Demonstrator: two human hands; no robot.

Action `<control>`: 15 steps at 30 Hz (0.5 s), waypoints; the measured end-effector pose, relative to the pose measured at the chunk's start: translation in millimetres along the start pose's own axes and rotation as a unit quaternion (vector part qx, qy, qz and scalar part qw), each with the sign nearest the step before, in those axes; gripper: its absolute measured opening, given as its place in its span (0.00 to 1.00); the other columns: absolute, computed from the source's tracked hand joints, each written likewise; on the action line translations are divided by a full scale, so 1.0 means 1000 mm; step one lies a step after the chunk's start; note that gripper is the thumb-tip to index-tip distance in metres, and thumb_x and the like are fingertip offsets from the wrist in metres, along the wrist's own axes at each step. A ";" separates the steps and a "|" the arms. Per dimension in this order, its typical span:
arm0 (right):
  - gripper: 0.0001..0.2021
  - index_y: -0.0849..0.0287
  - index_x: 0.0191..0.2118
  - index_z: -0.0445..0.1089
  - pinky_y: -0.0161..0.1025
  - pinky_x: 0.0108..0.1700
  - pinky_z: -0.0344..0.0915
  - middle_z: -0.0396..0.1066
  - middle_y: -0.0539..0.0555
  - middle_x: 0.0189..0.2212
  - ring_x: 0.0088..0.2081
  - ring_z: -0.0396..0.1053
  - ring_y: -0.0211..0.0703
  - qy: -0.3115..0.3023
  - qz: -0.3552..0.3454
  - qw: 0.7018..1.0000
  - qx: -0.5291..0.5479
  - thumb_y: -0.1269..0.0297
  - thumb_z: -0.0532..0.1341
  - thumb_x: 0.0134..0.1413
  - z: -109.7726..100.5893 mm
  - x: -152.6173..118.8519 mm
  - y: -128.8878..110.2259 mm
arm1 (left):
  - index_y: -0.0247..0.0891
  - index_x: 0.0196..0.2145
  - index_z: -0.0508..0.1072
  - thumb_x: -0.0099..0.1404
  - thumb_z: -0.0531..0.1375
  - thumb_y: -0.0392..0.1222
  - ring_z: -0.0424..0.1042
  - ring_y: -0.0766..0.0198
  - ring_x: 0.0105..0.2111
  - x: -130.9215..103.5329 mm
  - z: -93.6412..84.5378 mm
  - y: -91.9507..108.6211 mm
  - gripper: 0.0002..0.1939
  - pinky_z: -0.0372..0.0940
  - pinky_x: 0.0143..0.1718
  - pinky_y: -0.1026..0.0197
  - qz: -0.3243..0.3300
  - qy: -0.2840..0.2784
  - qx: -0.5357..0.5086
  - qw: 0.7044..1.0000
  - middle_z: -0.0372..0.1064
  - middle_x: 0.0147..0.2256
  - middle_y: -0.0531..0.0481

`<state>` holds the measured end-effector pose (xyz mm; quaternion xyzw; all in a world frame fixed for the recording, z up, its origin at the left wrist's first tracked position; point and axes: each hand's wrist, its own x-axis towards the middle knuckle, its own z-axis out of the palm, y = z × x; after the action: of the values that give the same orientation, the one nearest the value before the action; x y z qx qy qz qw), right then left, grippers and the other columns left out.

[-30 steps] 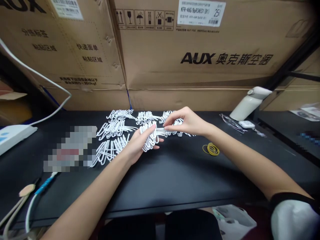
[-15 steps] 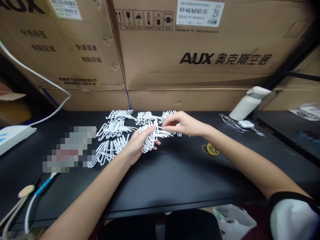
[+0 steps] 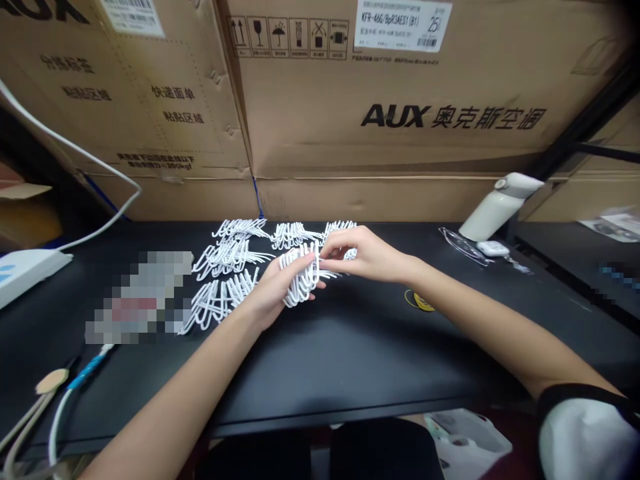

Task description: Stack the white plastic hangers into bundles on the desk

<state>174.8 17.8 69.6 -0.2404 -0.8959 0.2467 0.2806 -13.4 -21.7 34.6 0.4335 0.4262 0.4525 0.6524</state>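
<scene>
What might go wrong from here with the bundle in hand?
The held bundle of looped white strands could splay if the left grip loosens. The right grip, close to the ends poking out, might pull one free. The right forearm overlaps the yellow rubber bands in view, so it may brush them.

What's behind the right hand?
Above the right hand, the far part of a white bundle shows, and a bit of white shows through its curled grip. The rest is covered and can't be seen.
</scene>
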 end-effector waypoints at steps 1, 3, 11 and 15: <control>0.10 0.61 0.31 0.71 0.35 0.32 0.62 0.71 0.53 0.26 0.28 0.65 0.38 0.003 -0.012 1.000 -0.021 0.60 0.60 0.57 0.001 0.000 0.000 | 0.34 0.38 0.76 0.58 0.65 0.44 0.76 0.60 0.27 0.000 0.000 0.000 0.13 0.69 0.20 0.66 -0.001 -0.002 0.003 1.000 0.76 0.31 0.45; 0.09 0.61 0.31 0.71 0.36 0.33 0.61 0.70 0.54 0.27 0.28 0.65 0.38 0.002 -0.036 0.997 -0.062 0.62 0.59 0.59 0.001 -0.001 -0.001 | 0.34 0.40 0.76 0.58 0.66 0.45 0.77 0.59 0.28 0.000 0.000 -0.001 0.15 0.70 0.20 0.65 -0.002 -0.008 0.002 1.000 0.77 0.34 0.43; 0.08 0.62 0.34 0.69 0.36 0.35 0.61 0.68 0.55 0.29 0.31 0.64 0.40 -0.036 -0.087 0.988 -0.125 0.69 0.55 0.61 -0.002 -0.002 -0.006 | 0.34 0.42 0.74 0.61 0.63 0.44 0.78 0.56 0.30 -0.002 0.002 0.003 0.14 0.72 0.23 0.62 -0.022 -0.022 -0.011 0.999 0.77 0.38 0.41; 0.09 0.60 0.35 0.69 0.36 0.36 0.61 0.67 0.56 0.32 0.33 0.64 0.41 -0.038 -0.096 0.984 -0.148 0.68 0.52 0.63 0.000 -0.003 -0.009 | 0.34 0.44 0.74 0.62 0.61 0.44 0.78 0.55 0.30 -0.001 0.002 0.004 0.14 0.73 0.23 0.62 -0.027 -0.019 -0.014 0.999 0.77 0.37 0.41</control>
<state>174.3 9.5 73.6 -0.1829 -0.9513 0.0924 0.2303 -12.7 -22.2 39.0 0.4214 0.4191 0.4325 0.6780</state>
